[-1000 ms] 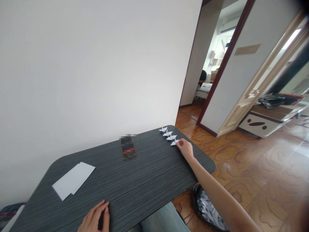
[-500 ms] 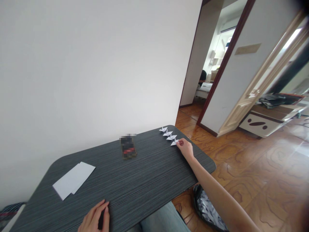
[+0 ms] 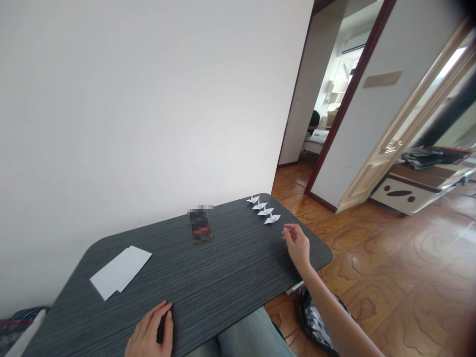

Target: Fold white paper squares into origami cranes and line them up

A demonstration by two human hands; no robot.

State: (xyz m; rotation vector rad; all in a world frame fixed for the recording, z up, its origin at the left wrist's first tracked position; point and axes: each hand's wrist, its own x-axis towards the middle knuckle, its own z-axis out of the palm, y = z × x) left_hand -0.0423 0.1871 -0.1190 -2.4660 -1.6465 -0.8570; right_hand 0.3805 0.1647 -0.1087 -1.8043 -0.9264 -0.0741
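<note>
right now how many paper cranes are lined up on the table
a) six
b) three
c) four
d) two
c, four white origami cranes sit in one diagonal row near the far corner of the dark table, just beyond the right hand.

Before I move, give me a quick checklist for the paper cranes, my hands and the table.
Four origami cranes in a row on the dark table, all in place: ok.
Right hand open and apart from the cranes: ok.
Left hand at the table's near edge, free of any object: cannot tell, a dark shape shows by its fingers.
White paper sheets lying flat on the table's left side: ok.
Pale strip at the table's near edge, above the black bag of paper scraps, safely on the table: not ok, it sticks out past the edge.
</note>
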